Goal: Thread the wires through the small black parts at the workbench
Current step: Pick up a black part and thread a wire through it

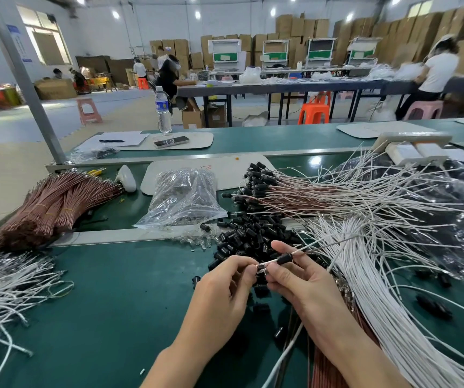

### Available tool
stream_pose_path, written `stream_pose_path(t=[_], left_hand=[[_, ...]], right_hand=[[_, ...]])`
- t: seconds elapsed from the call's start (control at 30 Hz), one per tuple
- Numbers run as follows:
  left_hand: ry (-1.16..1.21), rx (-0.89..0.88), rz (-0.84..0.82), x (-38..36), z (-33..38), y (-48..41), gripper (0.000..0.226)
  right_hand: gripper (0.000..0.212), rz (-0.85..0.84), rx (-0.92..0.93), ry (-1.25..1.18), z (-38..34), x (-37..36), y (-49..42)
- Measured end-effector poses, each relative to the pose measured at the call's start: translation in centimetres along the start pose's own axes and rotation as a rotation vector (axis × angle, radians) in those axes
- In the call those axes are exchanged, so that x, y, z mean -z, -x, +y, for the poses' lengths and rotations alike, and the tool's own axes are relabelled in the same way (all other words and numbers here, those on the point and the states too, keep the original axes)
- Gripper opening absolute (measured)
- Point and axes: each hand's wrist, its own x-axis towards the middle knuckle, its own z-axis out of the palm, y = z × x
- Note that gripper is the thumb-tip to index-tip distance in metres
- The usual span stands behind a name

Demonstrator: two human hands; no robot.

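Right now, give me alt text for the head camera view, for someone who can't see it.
Two hands thread a wire through a small black part over a green workbench: the left hand pinches the wire's end, the right hand holds the part. Loose black parts are piled just beyond, white wires fan out right, bundled brown wires lie left.

white wires (393,317): cut by bottom edge | seated worker (438,71): blurred

Loose parts (249,239) lie mid-bench, bag (183,198) behind-left, bundled wires (54,201) far left, loose wires (387,261) right
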Motion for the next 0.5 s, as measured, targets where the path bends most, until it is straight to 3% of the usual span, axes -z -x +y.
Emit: stream_pose_path(t=[0.23,0.5], left_hand=[[0.141,0.078,-0.016,0.04,-0.12,-0.1,0.009],[0.234,0.136,-0.026,0.21,-0.03,-0.18,0.007]], right_hand=[[0.052,0.018,0.012,0.041,0.36,0.07,-0.17],[0.045,-0.007,0.035,0.12,0.51,-0.01,-0.19]])
